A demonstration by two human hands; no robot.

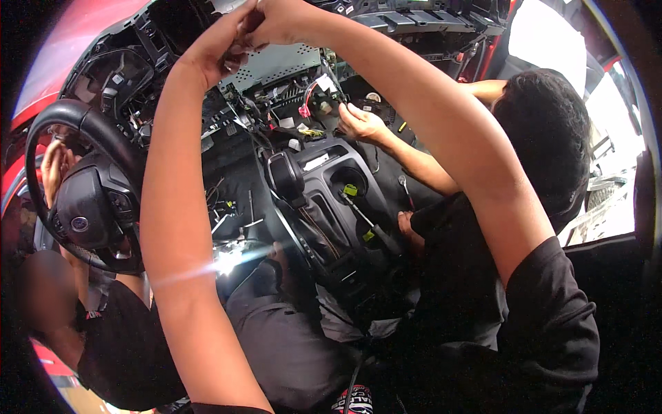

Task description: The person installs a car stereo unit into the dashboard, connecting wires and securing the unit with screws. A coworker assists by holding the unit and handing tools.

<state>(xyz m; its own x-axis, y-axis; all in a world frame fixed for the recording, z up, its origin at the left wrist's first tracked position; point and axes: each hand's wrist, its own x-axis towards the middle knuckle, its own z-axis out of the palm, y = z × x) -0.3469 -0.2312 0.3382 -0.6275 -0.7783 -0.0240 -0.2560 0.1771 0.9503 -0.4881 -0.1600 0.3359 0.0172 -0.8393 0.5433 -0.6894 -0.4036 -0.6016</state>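
Both my arms reach up over the opened dashboard of a car (pixel 407 22). My left hand (pixel 215 54) and my right hand (pixel 279 22) meet at the upper edge of the view, by a grey perforated metal plate (pixel 293 61). The fingers of both are curled in and close together. Whatever they grip there is dark and hidden by the hands. Below, between my arms, sits the centre console (pixel 327 172) with its gear lever (pixel 284 172). A long-handled tool with yellow-green parts (pixel 358 210) leans out of the cup holder.
On the right a co-worker's hand (pixel 362 124) is by loose wires and connectors (pixel 305 108). Another person's hand (pixel 54 169) is behind the steering wheel (pixel 86 200) on the left. A ratchet (pixel 403 185) and several tools (pixel 231 221) lie in the footwells.
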